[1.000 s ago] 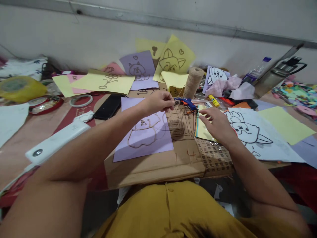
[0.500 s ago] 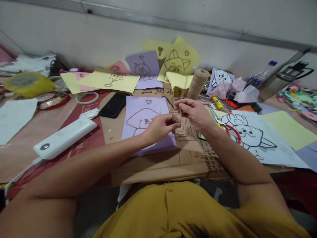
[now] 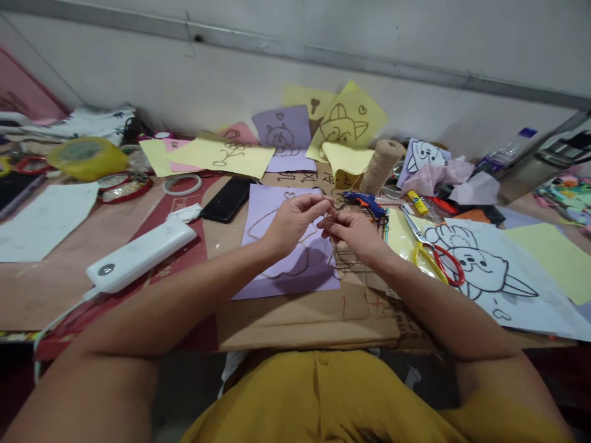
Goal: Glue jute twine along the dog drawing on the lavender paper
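Note:
My left hand hovers over the upper right of a purple sheet, its thumb and fingertips pinched on a thin strand of brown twine. Close beside it, my right hand also has its fingers closed on the twine; the strand is largely hidden between the fingertips. On the purple sheet lies a partial animal outline in brown twine, with a small heart near its top edge. Behind the hands stands a spool of twine. A blue glue gun lies just beyond my right hand.
Scissors with red and yellow handles lie right, beside a white animal drawing. Left are a black phone, a white power bank with a cable, and tape rolls. Finished cards lean on the wall; a bottle stands far right.
My hands have come together, the left moving up and the right lowering slightly. The glue gun behind the right hand now shows. The whole view has shifted a little.

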The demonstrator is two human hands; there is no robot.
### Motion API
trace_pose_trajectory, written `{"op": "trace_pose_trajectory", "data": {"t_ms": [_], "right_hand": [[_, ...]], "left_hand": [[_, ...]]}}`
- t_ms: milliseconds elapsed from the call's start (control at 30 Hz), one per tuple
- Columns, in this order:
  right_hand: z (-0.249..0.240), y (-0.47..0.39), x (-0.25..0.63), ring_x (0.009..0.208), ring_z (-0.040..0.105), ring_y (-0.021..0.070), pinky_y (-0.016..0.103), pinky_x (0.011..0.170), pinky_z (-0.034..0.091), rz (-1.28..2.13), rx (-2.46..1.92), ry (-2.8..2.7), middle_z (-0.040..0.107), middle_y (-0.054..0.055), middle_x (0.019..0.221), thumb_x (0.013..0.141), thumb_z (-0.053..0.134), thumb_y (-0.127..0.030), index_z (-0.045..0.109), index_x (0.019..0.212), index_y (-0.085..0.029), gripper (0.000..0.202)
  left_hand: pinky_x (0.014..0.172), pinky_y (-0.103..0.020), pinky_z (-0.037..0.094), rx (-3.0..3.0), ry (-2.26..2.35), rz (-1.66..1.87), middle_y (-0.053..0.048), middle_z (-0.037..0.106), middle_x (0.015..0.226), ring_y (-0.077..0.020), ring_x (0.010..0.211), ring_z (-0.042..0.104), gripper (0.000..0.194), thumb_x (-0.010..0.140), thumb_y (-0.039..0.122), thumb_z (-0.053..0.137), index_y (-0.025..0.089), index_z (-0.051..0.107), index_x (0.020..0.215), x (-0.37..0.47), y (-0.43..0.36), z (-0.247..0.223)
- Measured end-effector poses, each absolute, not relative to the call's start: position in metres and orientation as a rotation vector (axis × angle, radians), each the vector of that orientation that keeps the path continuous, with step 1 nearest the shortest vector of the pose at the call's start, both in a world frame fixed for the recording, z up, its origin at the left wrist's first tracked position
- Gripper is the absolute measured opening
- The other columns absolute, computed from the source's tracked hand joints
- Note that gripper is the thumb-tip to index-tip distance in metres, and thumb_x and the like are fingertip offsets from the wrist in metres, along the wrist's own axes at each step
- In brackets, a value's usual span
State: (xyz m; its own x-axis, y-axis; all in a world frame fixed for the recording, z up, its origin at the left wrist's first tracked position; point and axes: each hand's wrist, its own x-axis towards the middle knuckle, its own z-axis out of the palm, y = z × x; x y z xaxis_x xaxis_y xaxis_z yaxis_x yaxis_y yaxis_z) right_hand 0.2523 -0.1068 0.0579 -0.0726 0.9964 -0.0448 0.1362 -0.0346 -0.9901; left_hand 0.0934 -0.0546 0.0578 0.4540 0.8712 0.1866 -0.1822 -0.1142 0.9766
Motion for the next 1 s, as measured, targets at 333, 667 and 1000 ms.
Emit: {"op": "trace_pose_trajectory", "data": {"t_ms": [333,667,1000], "right_hand": [[0.056,-0.108,0.272,0.084,0.063,0.0152,0.031,0.075,0.05,0.882,-1.338,-1.53,0.074,0.005,0.098,0.093,0.064,-0.044,0.073,0.107,-0.019,0.03],[0.063,-0.11,0.279,0.09,0.063,0.0174,0.033,0.08,0.051,0.444,-1.226,-1.768,0.069,0.004,0.099,0.097,0.066,-0.036,0.07,0.101,-0.023,0.014],[0.065,-0.102,0.306,0.083,0.059,0.0188,0.034,0.077,0.048,0.144,-1.424,-1.772,0.066,0.005,0.09,0.1,0.055,-0.041,0.065,0.089,-0.023,0.022]], "left_hand": [[0.068,-0.027,0.043,1.511,0.717,0.902,-0.001,0.068,0.067,-0.0118,0.066,0.056,0.033,0.086,0.049,0.075,0.017,0.076,0.079,0.084,-0.056,0.06],[0.067,-0.027,0.042,1.726,0.758,0.64,-0.001,0.069,0.065,-0.0124,0.063,0.057,0.032,0.085,0.046,0.074,0.017,0.074,0.073,0.086,-0.064,0.056],[0.062,-0.026,0.039,1.47,0.715,0.825,-0.002,0.07,0.069,-0.0105,0.063,0.054,0.031,0.083,0.045,0.079,0.016,0.069,0.077,0.084,-0.047,0.052]]}}
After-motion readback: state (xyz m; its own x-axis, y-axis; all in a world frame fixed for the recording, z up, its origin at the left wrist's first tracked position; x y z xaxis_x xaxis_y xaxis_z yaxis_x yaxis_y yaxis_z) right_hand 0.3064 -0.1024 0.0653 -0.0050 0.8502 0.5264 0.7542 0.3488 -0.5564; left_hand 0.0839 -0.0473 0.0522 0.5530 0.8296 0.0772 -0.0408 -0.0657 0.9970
